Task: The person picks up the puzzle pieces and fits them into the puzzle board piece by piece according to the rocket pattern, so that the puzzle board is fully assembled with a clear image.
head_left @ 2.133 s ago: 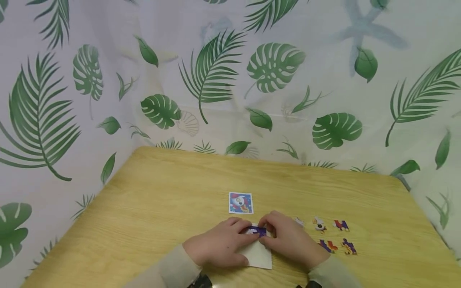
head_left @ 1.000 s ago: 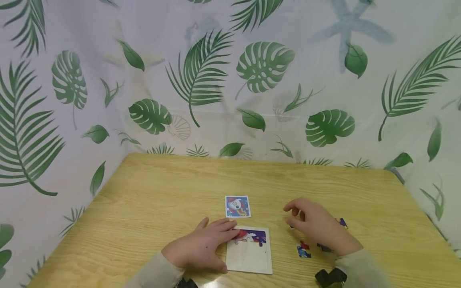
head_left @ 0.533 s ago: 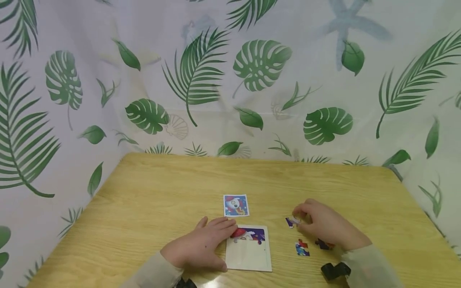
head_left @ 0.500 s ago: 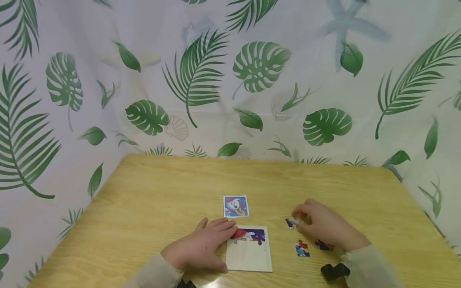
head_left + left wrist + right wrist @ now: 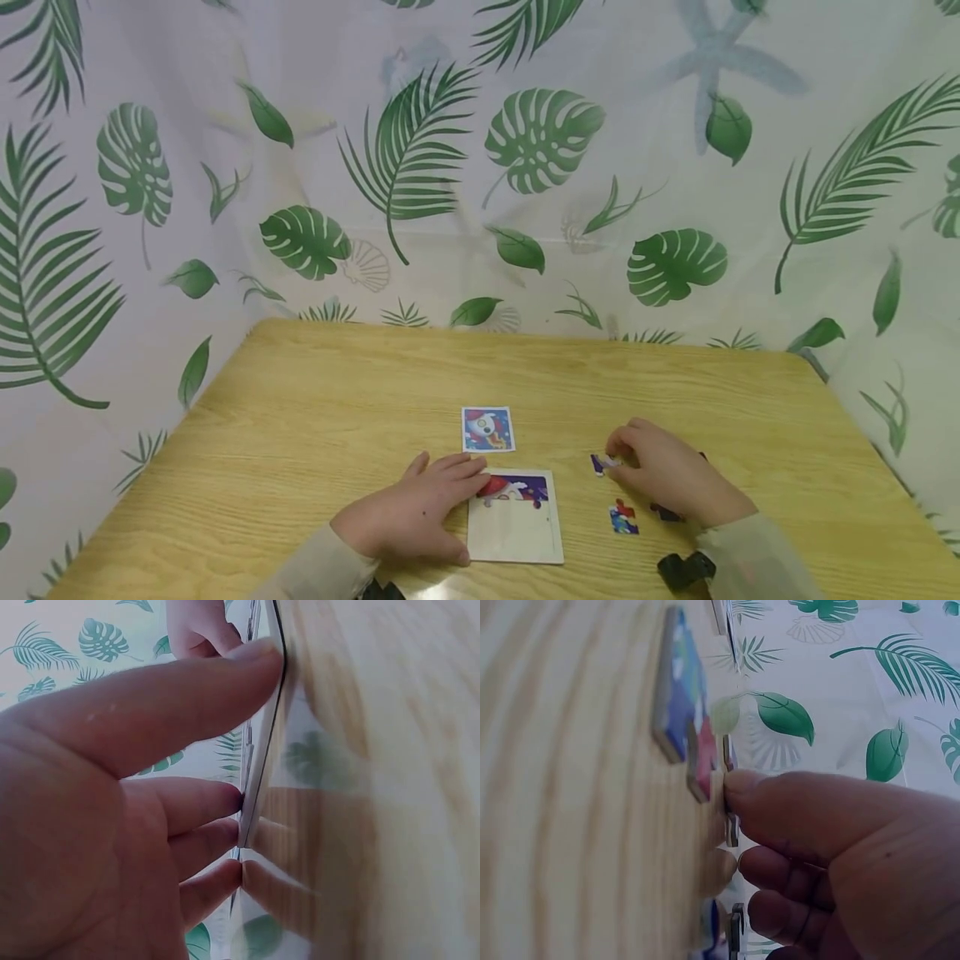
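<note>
A square puzzle board (image 5: 517, 537) lies on the table, with joined pieces (image 5: 517, 487) along its far edge showing a red shape and purple background. My left hand (image 5: 420, 510) rests on the board's left side, fingers spread, the fingertips at its far left corner. In the left wrist view the thumb (image 5: 172, 705) lies along the board's near edge. To the right of the board, my right hand (image 5: 671, 475) pinches a purple and white puzzle piece (image 5: 597, 465) at table level. In the right wrist view its thumb (image 5: 795, 802) covers the middle of that piece.
A small picture card (image 5: 488, 429) lies beyond the board. A red and blue puzzle piece (image 5: 623, 518) lies nearer me, beside a dark piece (image 5: 665, 513) partly under the right hand. Other pieces are mostly hidden by that hand. A leaf-printed curtain (image 5: 450, 167) encloses the table.
My right hand has left the board's far right corner and moved right to the loose pieces, where it has taken hold of one. The left hand has shifted slightly left, uncovering the board.
</note>
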Action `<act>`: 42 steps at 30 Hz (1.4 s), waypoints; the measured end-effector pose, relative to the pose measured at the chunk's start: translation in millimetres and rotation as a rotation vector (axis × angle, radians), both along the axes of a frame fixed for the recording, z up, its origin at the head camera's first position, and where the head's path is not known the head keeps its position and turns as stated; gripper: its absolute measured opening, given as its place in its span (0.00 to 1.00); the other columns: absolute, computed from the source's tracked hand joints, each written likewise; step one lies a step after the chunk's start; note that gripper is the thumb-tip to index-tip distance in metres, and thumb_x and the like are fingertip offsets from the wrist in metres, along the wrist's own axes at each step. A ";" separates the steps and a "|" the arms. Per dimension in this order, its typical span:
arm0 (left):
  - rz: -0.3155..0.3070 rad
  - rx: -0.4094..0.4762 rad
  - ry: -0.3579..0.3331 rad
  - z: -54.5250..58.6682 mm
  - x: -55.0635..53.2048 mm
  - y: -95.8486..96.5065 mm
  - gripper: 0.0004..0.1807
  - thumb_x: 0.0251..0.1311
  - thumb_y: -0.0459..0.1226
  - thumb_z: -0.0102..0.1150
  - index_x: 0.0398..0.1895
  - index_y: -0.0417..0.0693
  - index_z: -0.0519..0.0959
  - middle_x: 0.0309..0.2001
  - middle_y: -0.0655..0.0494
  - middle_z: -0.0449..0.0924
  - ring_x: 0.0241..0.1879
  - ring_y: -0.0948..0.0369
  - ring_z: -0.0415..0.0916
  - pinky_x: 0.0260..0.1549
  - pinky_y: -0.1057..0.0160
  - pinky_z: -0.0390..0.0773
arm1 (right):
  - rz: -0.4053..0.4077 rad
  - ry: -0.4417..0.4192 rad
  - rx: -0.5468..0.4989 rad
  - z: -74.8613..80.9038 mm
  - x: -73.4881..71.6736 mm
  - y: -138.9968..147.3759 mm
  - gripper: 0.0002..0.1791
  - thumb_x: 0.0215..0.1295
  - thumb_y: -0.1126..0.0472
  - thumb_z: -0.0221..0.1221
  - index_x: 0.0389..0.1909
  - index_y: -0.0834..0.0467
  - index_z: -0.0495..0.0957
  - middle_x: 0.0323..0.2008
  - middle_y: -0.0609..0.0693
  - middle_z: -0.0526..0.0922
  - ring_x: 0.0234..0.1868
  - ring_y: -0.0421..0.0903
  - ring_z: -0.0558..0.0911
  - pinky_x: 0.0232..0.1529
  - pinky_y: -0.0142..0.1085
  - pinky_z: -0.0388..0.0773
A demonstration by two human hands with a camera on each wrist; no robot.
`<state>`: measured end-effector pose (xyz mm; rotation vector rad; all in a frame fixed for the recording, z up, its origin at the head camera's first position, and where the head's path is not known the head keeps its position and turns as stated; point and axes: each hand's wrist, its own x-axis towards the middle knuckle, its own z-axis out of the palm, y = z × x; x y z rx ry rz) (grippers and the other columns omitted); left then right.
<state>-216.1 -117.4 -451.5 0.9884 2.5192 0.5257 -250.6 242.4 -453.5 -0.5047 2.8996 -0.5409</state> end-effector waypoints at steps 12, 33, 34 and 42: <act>0.003 -0.011 -0.008 0.3 -0.9 -0.3 0.50 0.56 0.54 0.71 0.80 0.58 0.59 0.80 0.61 0.48 0.79 0.56 0.40 0.71 0.34 0.37 | -0.038 -0.020 -0.110 0.4 2.4 -9.3 0.11 0.63 0.53 0.68 0.40 0.52 0.79 0.33 0.42 0.79 0.33 0.40 0.76 0.37 0.40 0.77; 0.009 -0.025 0.032 0.4 -0.4 1.3 0.52 0.54 0.55 0.72 0.80 0.52 0.59 0.80 0.59 0.50 0.79 0.55 0.42 0.70 0.33 0.40 | 0.196 0.044 -0.202 6.6 33.6 -114.0 0.12 0.63 0.56 0.67 0.45 0.53 0.82 0.31 0.38 0.76 0.31 0.37 0.73 0.33 0.34 0.75; 0.009 -0.026 0.035 0.7 -0.2 1.4 0.52 0.54 0.55 0.72 0.80 0.51 0.59 0.80 0.59 0.50 0.79 0.55 0.42 0.70 0.33 0.40 | 0.201 0.045 -0.200 5.2 34.7 -117.7 0.11 0.63 0.56 0.67 0.45 0.52 0.83 0.32 0.38 0.76 0.31 0.36 0.73 0.35 0.34 0.75; 0.010 -0.020 0.032 1.7 1.7 1.3 0.51 0.54 0.54 0.73 0.79 0.50 0.60 0.80 0.58 0.50 0.79 0.55 0.43 0.70 0.32 0.40 | 0.270 0.094 -0.154 -7.3 41.7 -131.3 0.09 0.63 0.55 0.66 0.42 0.49 0.83 0.34 0.35 0.76 0.32 0.34 0.72 0.37 0.34 0.75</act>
